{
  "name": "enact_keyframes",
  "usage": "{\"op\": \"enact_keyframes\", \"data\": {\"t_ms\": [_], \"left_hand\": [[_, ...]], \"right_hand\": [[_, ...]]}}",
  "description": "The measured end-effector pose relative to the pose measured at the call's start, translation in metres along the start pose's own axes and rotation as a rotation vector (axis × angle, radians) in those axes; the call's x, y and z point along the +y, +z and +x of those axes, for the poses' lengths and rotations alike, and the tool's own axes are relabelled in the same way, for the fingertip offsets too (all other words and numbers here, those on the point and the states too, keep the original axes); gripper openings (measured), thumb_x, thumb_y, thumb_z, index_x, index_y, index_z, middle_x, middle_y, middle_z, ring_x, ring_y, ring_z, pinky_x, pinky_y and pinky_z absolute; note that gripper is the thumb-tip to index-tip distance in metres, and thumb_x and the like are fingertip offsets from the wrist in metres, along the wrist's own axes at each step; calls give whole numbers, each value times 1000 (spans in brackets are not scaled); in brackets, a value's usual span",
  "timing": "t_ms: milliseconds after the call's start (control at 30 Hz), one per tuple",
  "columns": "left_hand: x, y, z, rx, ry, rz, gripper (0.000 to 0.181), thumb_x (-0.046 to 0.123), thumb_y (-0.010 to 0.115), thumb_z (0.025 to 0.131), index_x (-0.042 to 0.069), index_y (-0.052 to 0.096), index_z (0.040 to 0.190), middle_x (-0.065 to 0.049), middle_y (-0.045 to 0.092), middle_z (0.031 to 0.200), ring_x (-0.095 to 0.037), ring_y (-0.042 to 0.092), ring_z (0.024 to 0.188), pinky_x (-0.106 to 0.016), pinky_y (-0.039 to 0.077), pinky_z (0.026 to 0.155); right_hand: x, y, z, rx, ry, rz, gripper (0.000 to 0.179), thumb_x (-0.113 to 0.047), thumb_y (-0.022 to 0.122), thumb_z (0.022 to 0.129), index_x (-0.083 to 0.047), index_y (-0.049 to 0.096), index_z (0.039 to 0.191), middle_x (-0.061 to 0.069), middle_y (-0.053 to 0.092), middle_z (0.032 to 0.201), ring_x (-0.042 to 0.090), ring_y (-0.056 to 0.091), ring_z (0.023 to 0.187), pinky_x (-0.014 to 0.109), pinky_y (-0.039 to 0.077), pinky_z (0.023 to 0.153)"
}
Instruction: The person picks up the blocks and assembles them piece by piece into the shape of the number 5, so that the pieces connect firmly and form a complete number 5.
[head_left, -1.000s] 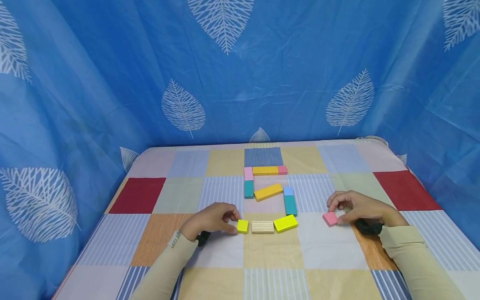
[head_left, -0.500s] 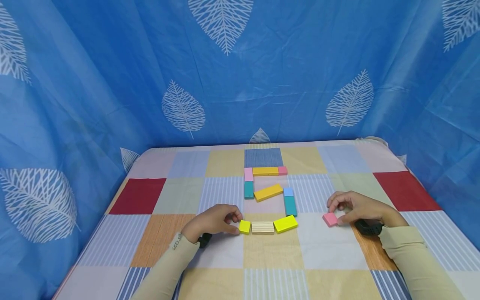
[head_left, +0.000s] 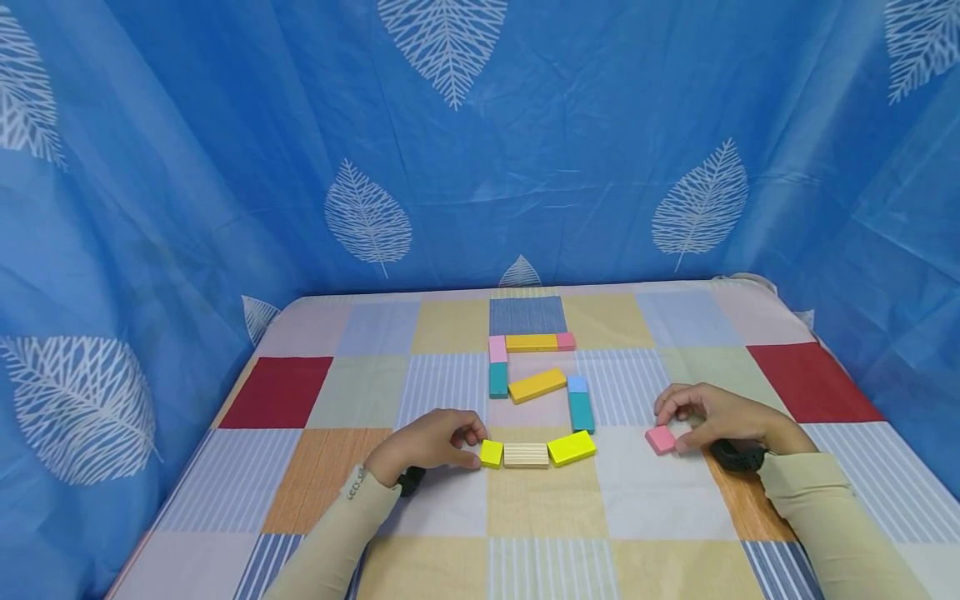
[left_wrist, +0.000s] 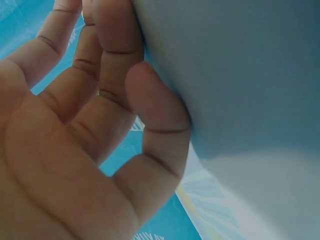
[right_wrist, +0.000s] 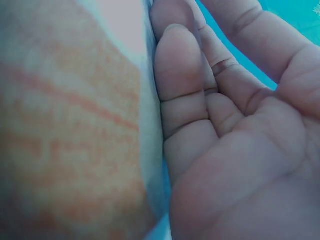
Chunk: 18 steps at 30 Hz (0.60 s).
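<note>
My left hand (head_left: 431, 439) has its thumb and index finger at the left side and far corner of a small yellow block (head_left: 492, 454). Just right of that block lies a pale striped wooden block (head_left: 526, 455), then a longer yellow block (head_left: 572, 448) set at a slant. Farther right, my right hand (head_left: 716, 414) holds a small pink block (head_left: 661, 440) on the cloth between thumb and fingers. Both wrist views show the hands, left hand (left_wrist: 95, 115) and right hand (right_wrist: 225, 130), with bent fingers close to the cloth; neither block shows there.
Beyond the near row, a teal block (head_left: 581, 412) with a light blue block (head_left: 577, 383) and a slanted orange block (head_left: 537, 386) lie flat. Another teal block (head_left: 498, 380), a light pink block (head_left: 497, 348), an orange block (head_left: 531, 342) and a pink block (head_left: 566, 341) form a corner.
My left hand has slid the small yellow block a little to the right, up close to the striped block. The right hand and its pink block have stayed in place.
</note>
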<state>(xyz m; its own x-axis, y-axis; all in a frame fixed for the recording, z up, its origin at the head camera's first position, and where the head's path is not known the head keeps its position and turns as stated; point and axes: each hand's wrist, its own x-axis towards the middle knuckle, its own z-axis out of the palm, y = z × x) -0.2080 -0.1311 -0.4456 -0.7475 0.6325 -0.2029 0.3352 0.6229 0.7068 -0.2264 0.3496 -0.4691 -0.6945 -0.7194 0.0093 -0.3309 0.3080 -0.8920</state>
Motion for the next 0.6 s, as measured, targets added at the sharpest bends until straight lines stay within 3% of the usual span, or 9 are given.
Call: {"op": "enact_keyframes", "data": {"t_ms": [300, 600], "left_hand": [[0, 0, -1, 4, -2, 0, 26, 2, 87, 90, 9, 70, 107, 3, 60, 93, -14, 54, 87, -25, 48, 77], [2, 2, 1, 18, -54, 23, 27, 6, 88, 90, 15, 71, 107, 4, 60, 90, -16, 54, 86, -27, 47, 73]], "right_hand": [[-3, 0, 2, -6, -14, -11, 20, -2, 84, 88, -7, 78, 106, 4, 67, 114, 13, 58, 106, 25, 53, 89], [-8, 2, 4, 29, 15, -11, 19, -1, 82, 88, -6, 78, 106, 6, 71, 107, 23, 61, 93, 29, 53, 79]]}}
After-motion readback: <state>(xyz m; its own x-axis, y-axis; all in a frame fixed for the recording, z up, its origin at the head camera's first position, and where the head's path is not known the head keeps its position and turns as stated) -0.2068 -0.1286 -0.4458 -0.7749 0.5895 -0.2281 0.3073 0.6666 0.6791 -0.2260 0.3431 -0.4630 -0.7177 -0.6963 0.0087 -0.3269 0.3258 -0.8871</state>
